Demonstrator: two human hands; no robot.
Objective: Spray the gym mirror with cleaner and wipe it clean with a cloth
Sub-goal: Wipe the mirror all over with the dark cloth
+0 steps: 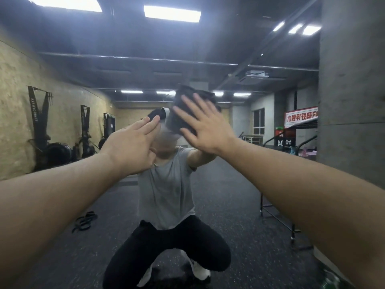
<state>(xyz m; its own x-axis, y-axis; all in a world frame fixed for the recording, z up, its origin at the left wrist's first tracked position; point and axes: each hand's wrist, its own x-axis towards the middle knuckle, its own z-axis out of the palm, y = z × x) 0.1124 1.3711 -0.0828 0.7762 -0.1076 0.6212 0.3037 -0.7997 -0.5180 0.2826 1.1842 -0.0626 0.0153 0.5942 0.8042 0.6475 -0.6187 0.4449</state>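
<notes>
The gym mirror (239, 184) fills almost the whole view and reflects the room and a crouching person in a grey shirt. My right hand (206, 128) lies flat with spread fingers, pressing a dark folded cloth (183, 109) against the glass at head height. My left hand (133, 142) is beside it to the left, fingers straight, touching or nearly touching the mirror and holding nothing. No spray bottle is in either hand.
A grey concrete pillar (352, 101) borders the mirror on the right. A green object (331, 280) sits low at the bottom right, partly hidden by my right arm. The reflection shows black rubber flooring, gym equipment along a wooden wall, and a black metal rack.
</notes>
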